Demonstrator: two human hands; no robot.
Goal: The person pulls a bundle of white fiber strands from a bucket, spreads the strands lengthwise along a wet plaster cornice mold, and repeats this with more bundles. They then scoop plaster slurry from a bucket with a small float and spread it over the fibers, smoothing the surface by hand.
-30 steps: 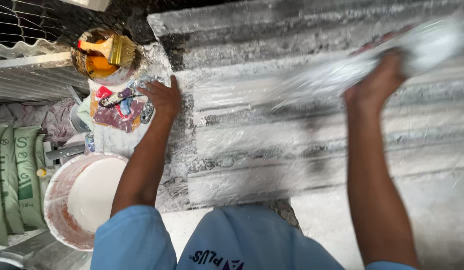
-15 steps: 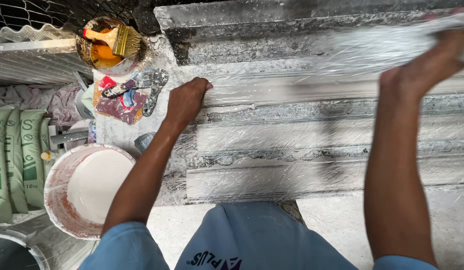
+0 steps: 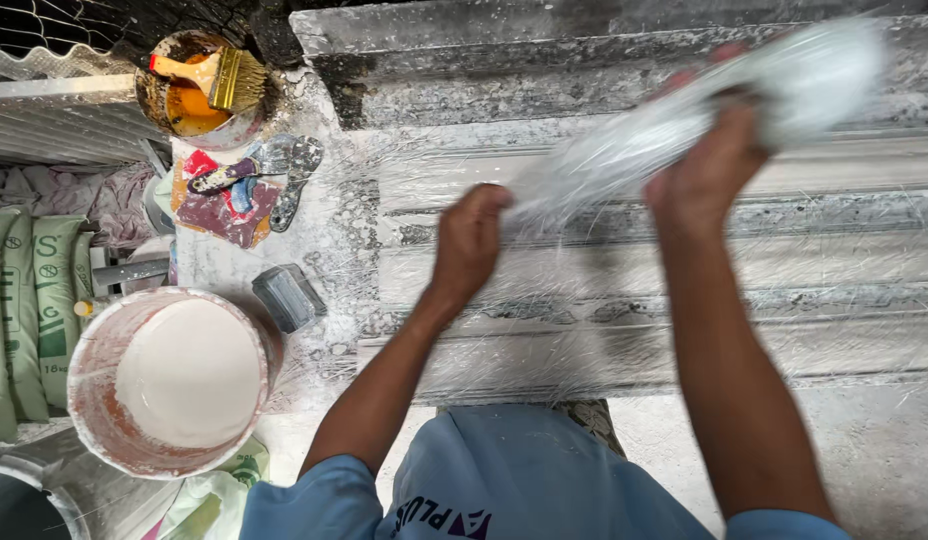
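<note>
A long grey ribbed mould (image 3: 664, 270) lies across the bench, dusted white and covered with thin glassy fibres. My right hand (image 3: 706, 168) grips a blurred white bundle of fibre strands (image 3: 744, 100) held above the mould. My left hand (image 3: 471, 240) pinches the lower left end of the same bundle, just over the mould's ridges.
A bucket of white plaster mix (image 3: 184, 375) stands at the lower left. A tin of orange liquid with a brush (image 3: 199, 85) sits at the top left. Scrapers (image 3: 284, 175) and a small grey block (image 3: 287, 297) lie beside the mould. Green-printed sacks (image 3: 29, 300) lean at the far left.
My right hand has swung back from the far right towards the middle with the fibre bundle. My left hand has lifted off the mould's left end and taken hold of the bundle.
</note>
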